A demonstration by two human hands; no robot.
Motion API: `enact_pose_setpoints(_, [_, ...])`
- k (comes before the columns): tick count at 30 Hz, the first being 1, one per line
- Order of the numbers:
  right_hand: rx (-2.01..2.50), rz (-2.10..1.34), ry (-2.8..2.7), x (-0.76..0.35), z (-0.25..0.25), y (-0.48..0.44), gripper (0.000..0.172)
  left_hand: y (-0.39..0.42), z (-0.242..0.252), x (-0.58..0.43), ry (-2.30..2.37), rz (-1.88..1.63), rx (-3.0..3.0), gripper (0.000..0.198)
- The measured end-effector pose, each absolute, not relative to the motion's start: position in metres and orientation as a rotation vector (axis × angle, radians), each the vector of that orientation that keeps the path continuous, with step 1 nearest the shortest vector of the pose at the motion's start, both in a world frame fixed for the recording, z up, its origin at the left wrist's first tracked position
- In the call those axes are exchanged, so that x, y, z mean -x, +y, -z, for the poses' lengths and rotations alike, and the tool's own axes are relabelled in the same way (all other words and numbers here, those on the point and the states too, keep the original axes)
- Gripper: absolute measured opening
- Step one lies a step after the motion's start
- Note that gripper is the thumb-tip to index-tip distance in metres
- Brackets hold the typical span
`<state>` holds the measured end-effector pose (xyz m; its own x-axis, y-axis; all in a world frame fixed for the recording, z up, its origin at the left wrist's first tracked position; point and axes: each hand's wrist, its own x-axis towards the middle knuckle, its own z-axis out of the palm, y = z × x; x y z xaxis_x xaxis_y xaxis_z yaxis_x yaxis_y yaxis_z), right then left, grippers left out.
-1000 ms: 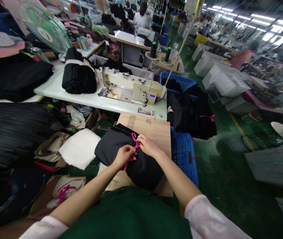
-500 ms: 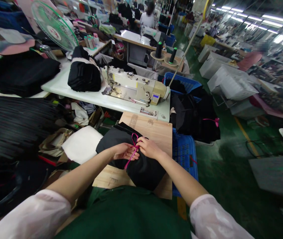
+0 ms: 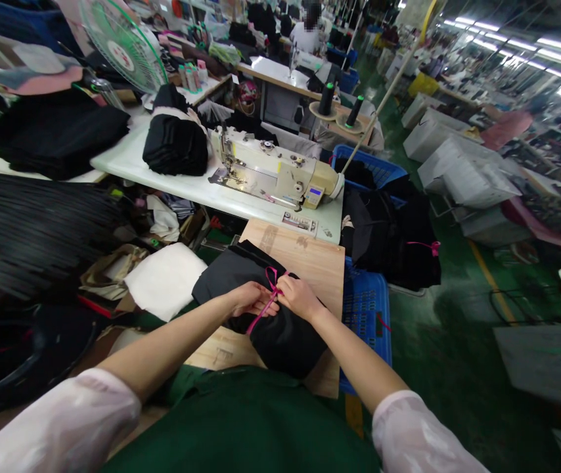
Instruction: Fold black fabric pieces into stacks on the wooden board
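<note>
A bundle of black fabric (image 3: pixel 285 341) lies on a wooden board (image 3: pixel 310 246) in front of me. A pink ribbon (image 3: pixel 261 320) runs round its middle, with a loop standing up at the knot. My left hand (image 3: pixel 252 299) pinches the ribbon at the knot, its other fingers loosely bent over the cloth. From the other side my right hand (image 3: pixel 299 295) is closed with fingertips on the same knot, touching the left fingertips. The exact grip at the knot is partly hidden by the fingers.
Beyond the board stands a sewing machine (image 3: pixel 280 171) on a white table (image 3: pixel 133 161), beside a tied black stack (image 3: pixel 176 141). Blue crates (image 3: pixel 376 309) and more black bundles (image 3: pixel 383 230) are at the right. White cloth (image 3: pixel 165 279) lies left of the board.
My right hand has drawn slightly right and down at the knot, and the ribbon's loop looks narrower. The camera view has shifted a little; the bundle stays on the board.
</note>
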<state>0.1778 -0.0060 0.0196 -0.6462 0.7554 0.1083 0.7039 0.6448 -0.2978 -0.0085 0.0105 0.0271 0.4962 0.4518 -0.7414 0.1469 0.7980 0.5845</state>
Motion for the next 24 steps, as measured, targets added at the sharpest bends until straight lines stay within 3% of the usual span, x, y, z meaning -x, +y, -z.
enact_pose_setpoints(9, [1.22,-0.409,-2.474,-0.183,-0.018,-0.027,0.013,-0.009,-0.035,-0.004,1.497,-0.588,-1.397,0.018])
enact_pose_setpoints(15, [1.248,-0.534,-2.397,-0.177,-0.03,-0.055,0.006,0.0,-0.035,0.011,1.264,-0.372,-0.833,0.015])
enact_pose_setpoints(19, [1.17,-0.666,-2.385,-0.175,-0.039,-0.063,0.008,0.007,-0.035,0.018,1.208,-0.261,-0.832,0.021])
enact_pose_setpoints(24, [1.382,-0.709,-1.85,-0.178,-0.041,-0.041,0.011,0.011,-0.035,0.015,1.185,-0.222,-0.855,0.026])
